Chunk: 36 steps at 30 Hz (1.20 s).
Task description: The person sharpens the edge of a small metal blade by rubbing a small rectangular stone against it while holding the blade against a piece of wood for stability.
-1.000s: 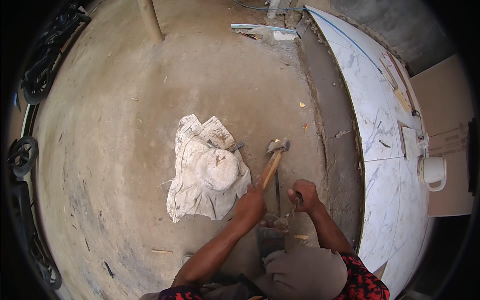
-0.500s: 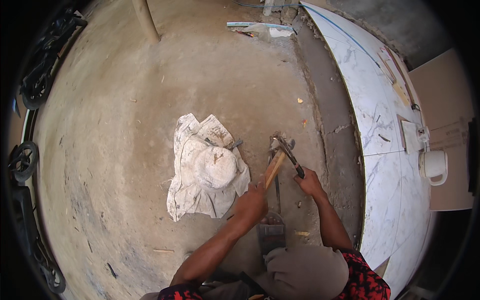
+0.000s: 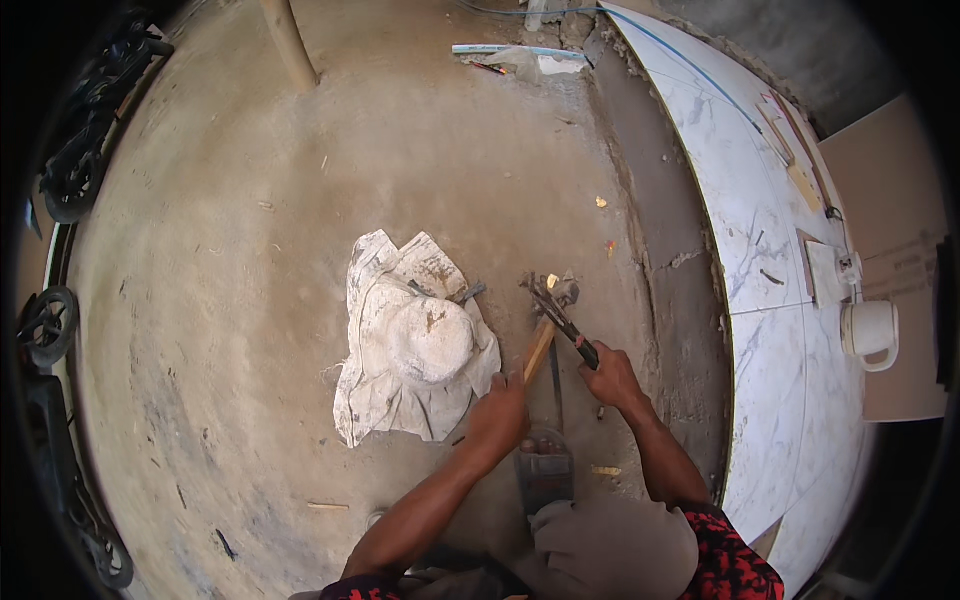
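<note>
Fingers (image 3: pixel 516 384) of the left hand (image 3: pixel 495 416) are clamped round the wooden handle of a hammer (image 3: pixel 541 352), which slants up and away to the right, its dark head low over the floor (image 3: pixel 240 300). Those of the right hand (image 3: pixel 612 378) are wrapped about the dark grips of some pincers (image 3: pixel 562 320); the tool points forward and left, crossing the upper part of the hammer, with its tip just left of the hammer's head. Whether the pincers bite on anything, I cannot tell from where I stand. A yellowish scrap (image 3: pixel 553 282) shows right beside that head. Beneath the hands, a thin dark rod (image 3: pixel 557 385) runs from near the toes of a sandalled foot (image 3: pixel 545 460) up toward the hammer's head. Just left of the hammer a stained white cloth (image 3: pixel 372 405) lies rumpled, a round, hat-like mound (image 3: pixel 432 340) rising from its middle. Off to the right, well apart from the hands, stretch white veined tiles (image 3: pixel 770 380), with a white mug (image 3: pixel 868 332) near their far edge and a sheet of cardboard (image 3: pixel 890 260) behind it. Farther ahead, a pale post (image 3: pixel 290 45) meets the floor, and dark motorbikes (image 3: pixel 75 180) line the left side.
</note>
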Tool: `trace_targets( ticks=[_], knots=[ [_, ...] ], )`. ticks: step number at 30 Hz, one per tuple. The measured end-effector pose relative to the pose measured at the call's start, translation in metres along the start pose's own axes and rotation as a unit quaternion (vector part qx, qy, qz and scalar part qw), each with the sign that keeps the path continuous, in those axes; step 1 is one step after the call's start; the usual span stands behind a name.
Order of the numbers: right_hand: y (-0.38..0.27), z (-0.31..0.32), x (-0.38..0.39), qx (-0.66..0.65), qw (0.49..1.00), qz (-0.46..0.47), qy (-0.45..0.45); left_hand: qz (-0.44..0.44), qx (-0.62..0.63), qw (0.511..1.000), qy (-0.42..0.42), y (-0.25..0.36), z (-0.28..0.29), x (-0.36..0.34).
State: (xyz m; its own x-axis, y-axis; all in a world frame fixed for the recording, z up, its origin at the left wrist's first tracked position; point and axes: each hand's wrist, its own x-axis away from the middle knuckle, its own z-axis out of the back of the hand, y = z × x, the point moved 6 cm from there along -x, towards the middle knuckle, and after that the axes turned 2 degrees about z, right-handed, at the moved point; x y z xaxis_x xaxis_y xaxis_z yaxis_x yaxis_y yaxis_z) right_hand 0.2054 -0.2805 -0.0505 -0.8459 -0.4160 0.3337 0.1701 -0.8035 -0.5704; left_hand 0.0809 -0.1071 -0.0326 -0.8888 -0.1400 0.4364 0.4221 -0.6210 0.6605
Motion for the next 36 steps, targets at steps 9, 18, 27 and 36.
trace_targets(
  ticks=[9, 18, 27, 36],
  knots=[
    [0.023, 0.026, -0.026, 0.118, 0.992, -0.036, 0.016, -0.052, 0.035, 0.998, -0.002, 0.018, 0.005, -0.017],
    [0.032, 0.020, -0.029, 0.045, 0.998, -0.036, -0.007, -0.058, 0.066, 0.996, 0.023, 0.011, 0.014, -0.011],
    [-0.005, -0.007, 0.020, -0.152, 0.987, 0.007, 0.055, 0.082, 0.525, 0.836, -0.138, 0.010, 0.016, 0.000],
    [-0.054, 0.003, 0.032, -0.187, 0.960, 0.169, 0.117, 0.172, 0.843, 0.485, -0.160, 0.008, -0.010, -0.003]
  ],
)
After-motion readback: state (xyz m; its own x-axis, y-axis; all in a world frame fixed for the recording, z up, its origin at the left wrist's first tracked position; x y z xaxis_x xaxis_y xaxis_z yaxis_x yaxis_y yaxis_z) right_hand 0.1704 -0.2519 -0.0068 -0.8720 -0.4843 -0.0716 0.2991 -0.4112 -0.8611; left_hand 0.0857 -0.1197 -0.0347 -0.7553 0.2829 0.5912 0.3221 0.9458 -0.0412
